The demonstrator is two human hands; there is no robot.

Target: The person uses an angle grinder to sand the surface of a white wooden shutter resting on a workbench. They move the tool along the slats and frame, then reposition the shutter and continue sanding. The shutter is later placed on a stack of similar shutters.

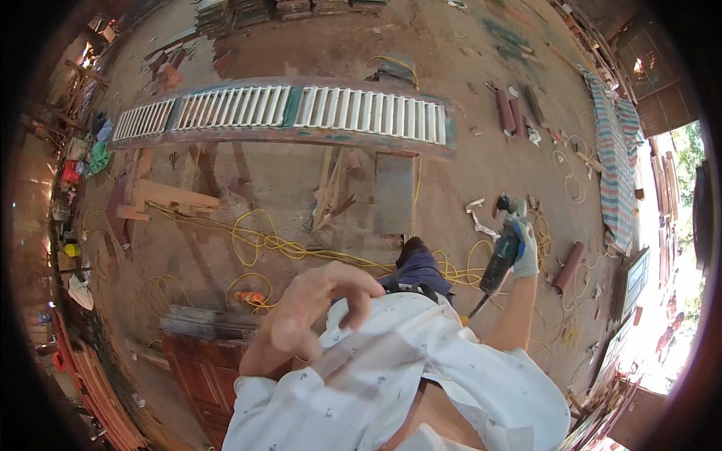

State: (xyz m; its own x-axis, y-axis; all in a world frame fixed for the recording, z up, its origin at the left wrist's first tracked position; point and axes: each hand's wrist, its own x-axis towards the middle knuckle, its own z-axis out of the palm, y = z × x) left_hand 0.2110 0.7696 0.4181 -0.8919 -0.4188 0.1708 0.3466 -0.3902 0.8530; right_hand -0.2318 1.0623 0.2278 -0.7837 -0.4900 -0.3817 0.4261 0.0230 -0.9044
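My right hand (526,244), in a pale work glove, grips an angle grinder (499,261) by its dark body. The grinder is held out to the right above the floor, its head pointing away from me and its cord trailing down toward my shirt. My bare left hand (314,297) is raised in front of my chest, fingers bent and apart from the thumb, with nothing seen between them. Beyond both hands, a long wooden louvred shutter (293,107) with white slats lies flat on wooden supports; neither hand touches it.
Yellow cord (289,244) snakes over the dirt floor around my feet. A reddish panelled wooden door piece (203,368) stands at my near left. Dark red tubes (569,268) and scraps lie to the right, near a striped tarp (611,165). Stacked timber (226,15) sits far off.
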